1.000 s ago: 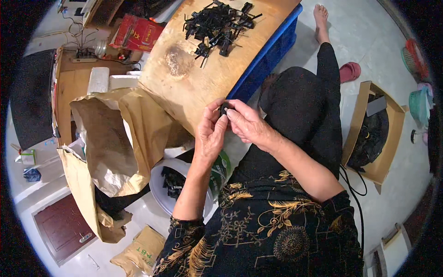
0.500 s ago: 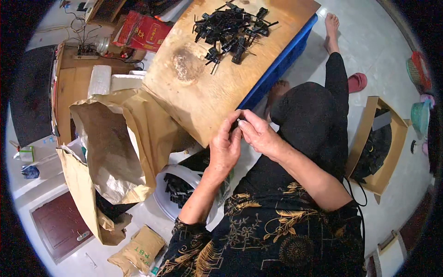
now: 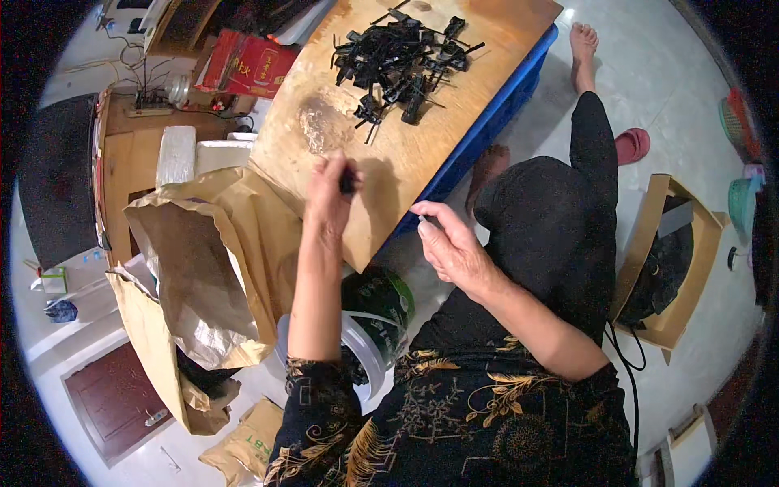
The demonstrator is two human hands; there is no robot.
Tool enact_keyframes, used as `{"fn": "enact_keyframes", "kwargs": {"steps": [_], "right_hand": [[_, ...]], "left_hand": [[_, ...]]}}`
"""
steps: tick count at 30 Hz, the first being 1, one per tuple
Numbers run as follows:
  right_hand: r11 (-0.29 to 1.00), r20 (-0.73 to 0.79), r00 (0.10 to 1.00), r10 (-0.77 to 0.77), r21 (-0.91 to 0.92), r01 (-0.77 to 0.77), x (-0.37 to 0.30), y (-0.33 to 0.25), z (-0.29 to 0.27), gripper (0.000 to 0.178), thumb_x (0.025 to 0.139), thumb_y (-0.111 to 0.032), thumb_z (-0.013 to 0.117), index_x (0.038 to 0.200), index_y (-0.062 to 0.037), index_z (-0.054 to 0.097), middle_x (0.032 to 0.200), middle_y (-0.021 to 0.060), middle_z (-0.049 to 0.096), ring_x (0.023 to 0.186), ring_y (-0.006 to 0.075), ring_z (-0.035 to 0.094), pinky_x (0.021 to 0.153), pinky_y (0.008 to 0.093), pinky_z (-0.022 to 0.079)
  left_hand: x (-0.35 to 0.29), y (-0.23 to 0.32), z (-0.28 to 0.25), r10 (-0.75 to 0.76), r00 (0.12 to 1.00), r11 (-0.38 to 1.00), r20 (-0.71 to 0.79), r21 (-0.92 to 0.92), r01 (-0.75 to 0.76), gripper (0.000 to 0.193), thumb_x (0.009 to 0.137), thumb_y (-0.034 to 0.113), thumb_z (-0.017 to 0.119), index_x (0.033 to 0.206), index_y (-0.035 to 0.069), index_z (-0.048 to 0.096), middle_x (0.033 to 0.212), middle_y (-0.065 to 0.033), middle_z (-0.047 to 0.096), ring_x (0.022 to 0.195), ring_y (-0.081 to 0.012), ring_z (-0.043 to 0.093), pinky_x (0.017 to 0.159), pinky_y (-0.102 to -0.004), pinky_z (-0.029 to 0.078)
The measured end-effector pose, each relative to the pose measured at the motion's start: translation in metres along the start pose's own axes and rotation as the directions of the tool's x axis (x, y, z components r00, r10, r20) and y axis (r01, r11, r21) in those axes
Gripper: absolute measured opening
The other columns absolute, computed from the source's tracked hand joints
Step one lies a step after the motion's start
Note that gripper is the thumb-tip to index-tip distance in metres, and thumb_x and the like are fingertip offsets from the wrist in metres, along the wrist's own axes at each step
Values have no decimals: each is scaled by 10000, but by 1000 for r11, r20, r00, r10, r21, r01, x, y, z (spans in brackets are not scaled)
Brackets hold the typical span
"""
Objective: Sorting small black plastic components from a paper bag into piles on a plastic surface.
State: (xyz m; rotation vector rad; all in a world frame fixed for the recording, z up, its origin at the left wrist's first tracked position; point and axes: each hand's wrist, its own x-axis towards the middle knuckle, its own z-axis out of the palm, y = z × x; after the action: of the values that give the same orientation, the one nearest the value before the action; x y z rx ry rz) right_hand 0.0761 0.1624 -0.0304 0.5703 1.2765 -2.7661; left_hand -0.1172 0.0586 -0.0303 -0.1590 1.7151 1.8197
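Left hand (image 3: pixel 330 191): over the near left part of the wooden board (image 3: pixel 369 215); curled and blurred, pinching a black piece (image 3: pixel 348 180); impossible to tell whether touching the wood
Black piece: above the board, at the finger side of the left grip; small, dark, mostly hidden, exact shape too blurred to tell
Right hand (image 3: pixel 454 252): just beside the board's right edge, near the near corner; thumb and forefinger close together, a tiny pale tip (image 3: pixel 421 218) showing there; cannot tell whether gripped
Board: pale wood, visible grain; rough, darkened patch left of centre
Heap of black parts (image 3: pixel 402 65): on the board's far half; glossy, angular, with thin stick-like ends jutting out
Blue crate (image 3: pixel 487 101): under the board, along its right side; hard-walled
Paper sack (image 3: pixel 264 215): just left of the board; brown, creased, wide-mouthed
Bucket (image 3: pixel 377 304): below the board's near corner; dark green wall, white rim
Cardboard box (image 3: pixel 704 268): well right of the board; long, open, dark contents inside
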Motion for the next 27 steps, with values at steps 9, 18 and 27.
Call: {"fn": "enact_keyframes", "kwargs": {"steps": [9,18,27], "right_hand": [[1000,4,1000,0,0,0,1,1,4,263,931,-252,416,1121,-70,425,649,-51,348,492,13,291,385,159,233],[999,-3,999,-38,5,38,2,7,-1,247,932,-247,413,1095,-63,441,617,-58,335,473,12,282,374,165,234],[998,-1,999,-42,-44,42,-2,4,2,232,929,-253,417,1060,-65,450,587,-67,315,446,9,262,360,164,221]], "left_hand": [[86,-6,-2,349,933,396,86,889,-230,428,673,289,687,970,9,559,786,-185,600,771,-266,594,703,-347,459],[48,-17,-13,403,880,210,251,911,-356,269,684,212,677,827,-1,596,699,-126,608,640,-262,584,592,-332,463],[4,-7,-59,-128,977,991,168,59,120,138,856,204,535,831,69,524,684,-13,516,509,-79,457,393,-198,326]]}}
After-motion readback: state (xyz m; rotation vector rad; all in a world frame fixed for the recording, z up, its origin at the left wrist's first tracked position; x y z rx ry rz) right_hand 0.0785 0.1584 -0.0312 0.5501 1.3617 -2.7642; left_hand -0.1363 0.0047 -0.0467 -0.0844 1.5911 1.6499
